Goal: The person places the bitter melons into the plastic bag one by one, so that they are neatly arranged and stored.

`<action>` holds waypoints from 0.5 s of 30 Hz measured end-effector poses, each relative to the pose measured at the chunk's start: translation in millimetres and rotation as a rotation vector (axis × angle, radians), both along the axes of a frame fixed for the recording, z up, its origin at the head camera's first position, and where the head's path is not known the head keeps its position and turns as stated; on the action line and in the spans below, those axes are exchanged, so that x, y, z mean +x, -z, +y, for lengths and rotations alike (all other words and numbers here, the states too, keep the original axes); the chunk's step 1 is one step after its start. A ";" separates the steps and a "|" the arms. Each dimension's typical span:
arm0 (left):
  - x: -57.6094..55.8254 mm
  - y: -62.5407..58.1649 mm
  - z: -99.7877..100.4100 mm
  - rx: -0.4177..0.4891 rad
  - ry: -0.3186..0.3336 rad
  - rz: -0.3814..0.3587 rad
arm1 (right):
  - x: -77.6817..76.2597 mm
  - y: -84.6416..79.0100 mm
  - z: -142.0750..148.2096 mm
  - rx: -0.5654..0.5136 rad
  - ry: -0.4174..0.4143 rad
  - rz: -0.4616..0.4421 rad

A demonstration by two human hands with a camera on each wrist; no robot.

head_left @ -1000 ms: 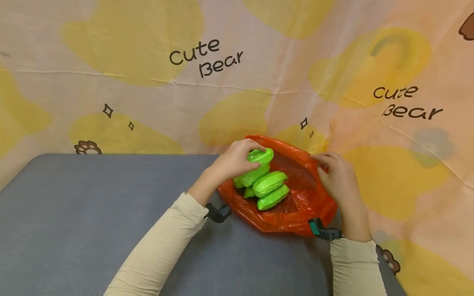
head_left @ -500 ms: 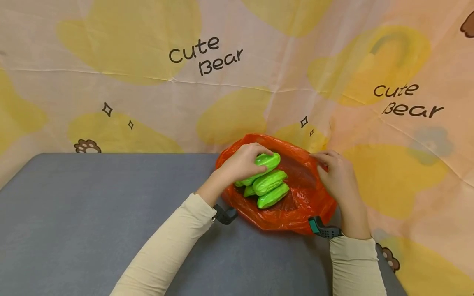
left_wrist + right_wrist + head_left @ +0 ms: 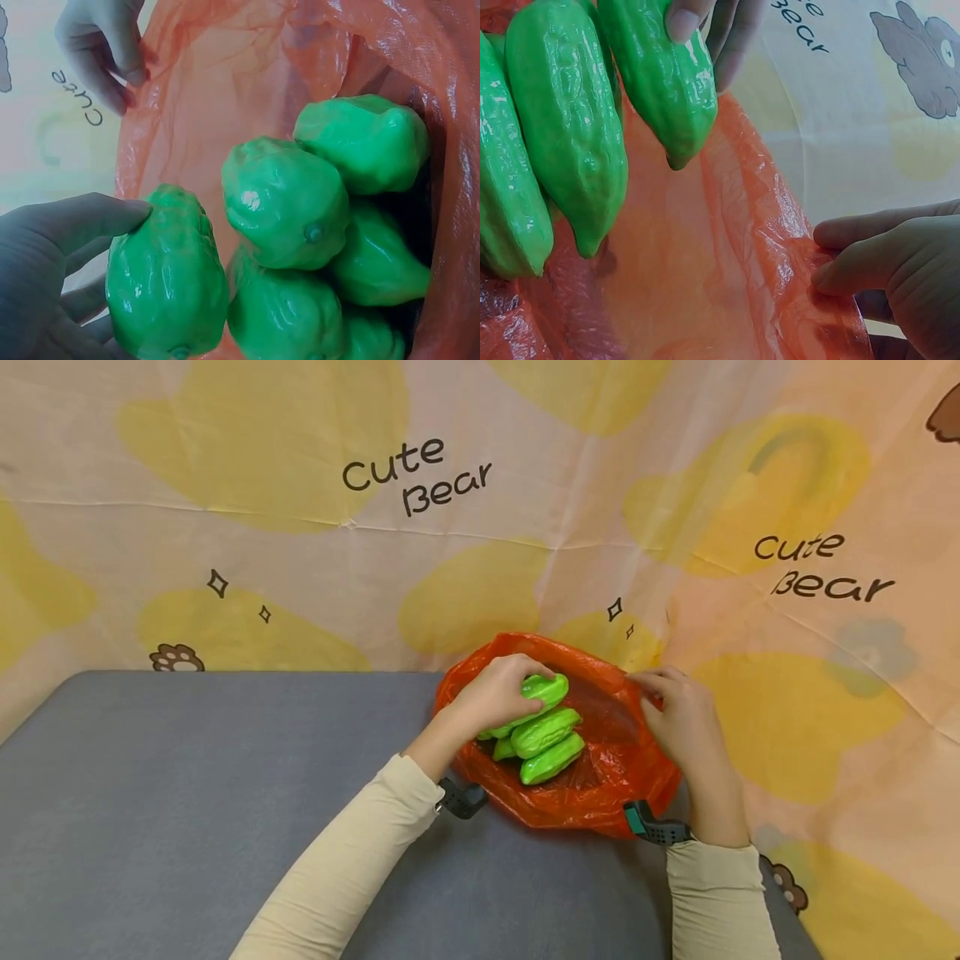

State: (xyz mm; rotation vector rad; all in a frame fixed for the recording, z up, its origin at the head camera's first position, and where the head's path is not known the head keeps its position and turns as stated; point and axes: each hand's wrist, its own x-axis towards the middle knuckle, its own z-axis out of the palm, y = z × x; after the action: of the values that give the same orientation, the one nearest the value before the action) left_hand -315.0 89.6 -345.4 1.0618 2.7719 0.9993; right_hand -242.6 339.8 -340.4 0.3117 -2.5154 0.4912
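A red plastic bag (image 3: 558,812) stands with its mouth spread, holding several shiny green bitter gourds (image 3: 547,732) with bumpy skins. My left hand (image 3: 495,695) reaches into the mouth and grips one bitter gourd (image 3: 169,285) between thumb and fingers. That gourd sits beside the others, at the top of the pile; its lower tip points down in the right wrist view. On the bag's right side, my right hand (image 3: 684,718) pinches the rim between thumb and fingertips, as the right wrist view also shows. The lowest gourds are partly hidden under the upper ones.
The bag rests on a grey table (image 3: 187,793), near its back right corner. Behind and to the right hangs a printed cloth (image 3: 480,585) with "Cute Bear" lettering, close to the right hand. A dark strap (image 3: 462,799) sits at the left wrist, another strap (image 3: 656,823) at the right.
The left hand has moved right and slightly down with its bitter gourd, nearer the middle of the bag's mouth. The right hand keeps its place on the rim.
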 end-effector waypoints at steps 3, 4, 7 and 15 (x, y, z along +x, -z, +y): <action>0.6 0.5 1.1 0.002 0.000 -0.010 | -0.1 -0.6 0.3 0.008 0.000 -0.002; 0.9 0.9 1.2 0.001 0.002 -0.013 | -0.2 -0.4 0.2 0.010 -0.001 -0.004; 1.1 2.9 1.2 -0.008 0.009 -0.021 | 0.0 -0.2 -0.2 0.012 0.004 -0.010; 0.4 7.0 2.1 -0.019 0.025 -0.039 | 1.2 -0.6 -0.4 0.001 0.012 -0.026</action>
State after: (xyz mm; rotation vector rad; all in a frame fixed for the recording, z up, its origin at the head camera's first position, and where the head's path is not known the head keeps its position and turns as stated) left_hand -314.6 91.7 -352.4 1.0600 2.7251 0.9781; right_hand -241.4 339.4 -339.8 0.2923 -2.5418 0.4919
